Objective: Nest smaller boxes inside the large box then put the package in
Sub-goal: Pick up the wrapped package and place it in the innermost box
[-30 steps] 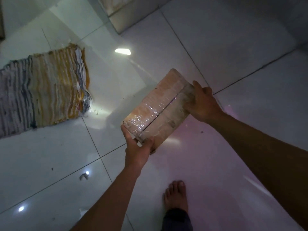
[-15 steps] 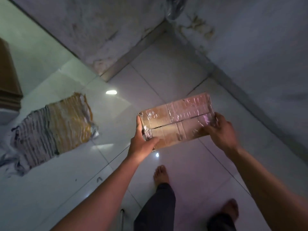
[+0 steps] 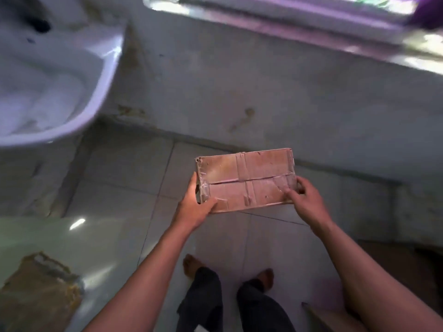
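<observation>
Package [image 3: 244,179] held between both hands, sink [image 3: 96,92] left.

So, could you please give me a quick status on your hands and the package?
Left hand and right hand gripping the taped package by its ends. Package held level above the floor. No large box clearly in view.

The scene is dim, with a cool grey cast. Bright pinkish light spills along the window ledge [image 3: 299,22] at the top, overexposed. A small glare streak shines on the glossy floor [image 3: 77,224] below the sink [image 3: 60,75]. The sink and ledge are motion-blurred and bend with wide-angle distortion.
</observation>
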